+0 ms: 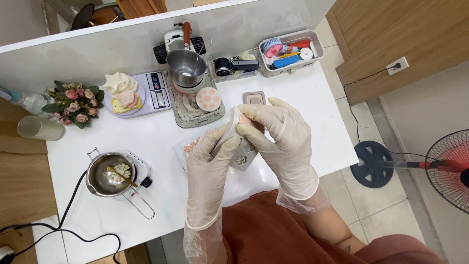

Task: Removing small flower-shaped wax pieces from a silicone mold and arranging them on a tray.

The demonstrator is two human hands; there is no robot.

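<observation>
Both my hands wear thin pale gloves and hold a flexible whitish silicone mould point(243, 155) above the white table point(312, 117). My left hand point(211, 159) grips its left side, thumb pressed onto the bent edge. My right hand point(278, 137) wraps over its top and right side, fingers curled on it. A pinkish piece point(244, 121) shows inside the bent mould under my right fingers. Embossed flower shapes show on the mould's lower face.
A steel pot on a small white hot plate point(111, 173) stands at the left. A second pot point(185, 66) sits on a burner at the back, beside a scale point(146, 93) with wax flowers. Storage bins point(290, 51), a bouquet point(73, 103) and a floor fan point(447, 166) surround the work spot.
</observation>
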